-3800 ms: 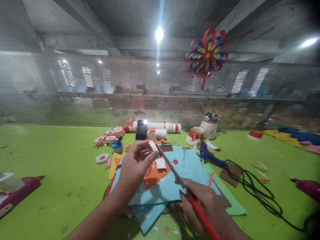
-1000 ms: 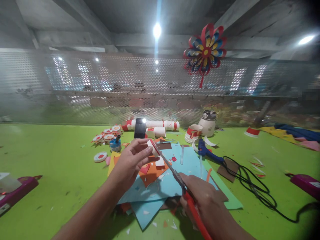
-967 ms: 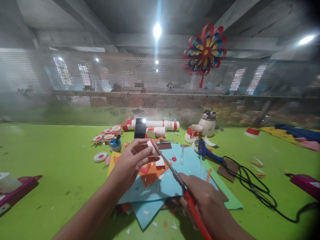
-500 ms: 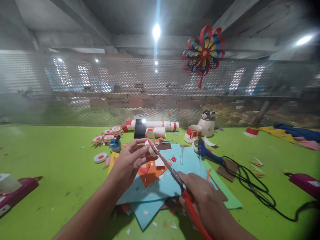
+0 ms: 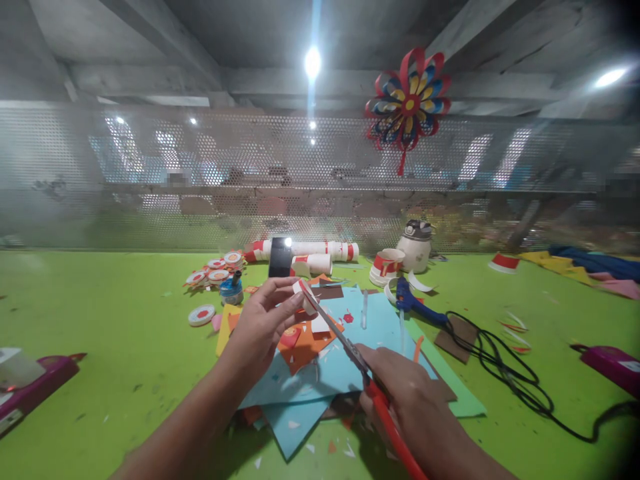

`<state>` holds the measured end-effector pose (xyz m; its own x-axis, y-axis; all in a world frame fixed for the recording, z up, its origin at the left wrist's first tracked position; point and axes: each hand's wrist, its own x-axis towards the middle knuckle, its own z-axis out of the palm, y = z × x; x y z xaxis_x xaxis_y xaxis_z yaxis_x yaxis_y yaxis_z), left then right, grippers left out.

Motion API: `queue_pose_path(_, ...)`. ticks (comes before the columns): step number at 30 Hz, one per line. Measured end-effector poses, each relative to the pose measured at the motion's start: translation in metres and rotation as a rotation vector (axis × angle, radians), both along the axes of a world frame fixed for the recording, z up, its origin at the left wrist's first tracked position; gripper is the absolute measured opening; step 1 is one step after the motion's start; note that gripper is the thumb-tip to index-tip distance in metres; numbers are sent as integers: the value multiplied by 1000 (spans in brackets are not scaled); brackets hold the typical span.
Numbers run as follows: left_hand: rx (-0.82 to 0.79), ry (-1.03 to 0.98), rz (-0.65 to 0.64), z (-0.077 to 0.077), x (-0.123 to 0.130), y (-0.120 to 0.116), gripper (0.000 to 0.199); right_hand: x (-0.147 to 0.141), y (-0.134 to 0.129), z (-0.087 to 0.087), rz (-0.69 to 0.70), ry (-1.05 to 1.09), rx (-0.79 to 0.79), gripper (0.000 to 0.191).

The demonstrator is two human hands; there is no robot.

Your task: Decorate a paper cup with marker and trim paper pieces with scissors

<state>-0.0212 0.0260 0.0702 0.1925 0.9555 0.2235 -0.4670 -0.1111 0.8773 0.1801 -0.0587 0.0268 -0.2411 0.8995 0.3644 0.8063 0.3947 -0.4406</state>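
My left hand pinches a small white paper cup piece with a red band, holding it above the coloured sheets. In my right hand are red-handled scissors, my fingers closed round the handles. The blades point up and to the left, and their tips meet the red edge of the cup piece. Under both hands lie light blue paper sheets with an orange sheet on top, strewn with small white and red scraps.
A blue glue gun with a black cord lies at right. Behind stand a cut paper cup, a white jug and a black device. Decorated discs and an ink bottle are at left; a paper flower hangs above.
My left hand and the cup piece have shifted very slightly to the right. The scissors remain at its edge, their blades now looking nearly closed.
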Motion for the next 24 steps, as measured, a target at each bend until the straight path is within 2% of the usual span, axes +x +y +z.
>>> queue_pose_path(15, 6, -58, -64, -4, 2, -1, 22, -4, -2, -1, 3, 4, 88, 34)
queue_pose_path(24, 3, -60, -65, -4, 2, -1, 24, -4, -2, -1, -22, -9, 54, 31)
